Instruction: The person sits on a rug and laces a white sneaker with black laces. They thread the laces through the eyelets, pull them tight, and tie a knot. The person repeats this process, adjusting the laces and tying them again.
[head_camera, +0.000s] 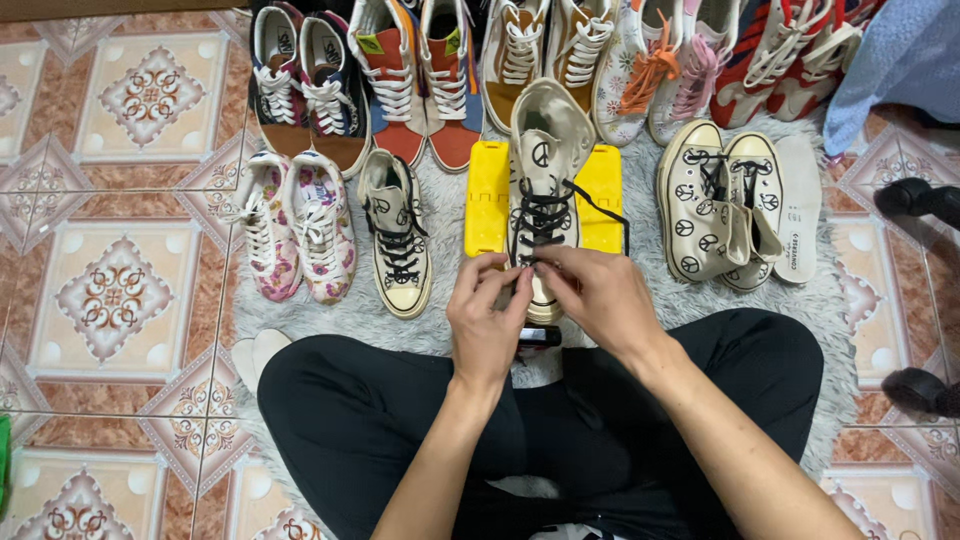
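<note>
A cream high-top sneaker (546, 150) with peace signs and black laces (542, 215) lies toe towards me on a yellow plastic stand (487, 200). My left hand (487, 320) and my right hand (597, 295) meet over the shoe's toe end. Both pinch the black lace near the lowest eyelets. The toe cap is hidden under my fingers.
I sit cross-legged in black trousers on a grey shaggy rug (440, 320). A matching cream sneaker (396, 235) lies left, a floral pair (297, 225) further left, another cream pair (725, 200) right. A row of coloured sneakers (450, 70) lines the back. Patterned tile floor (115, 290) surrounds the rug.
</note>
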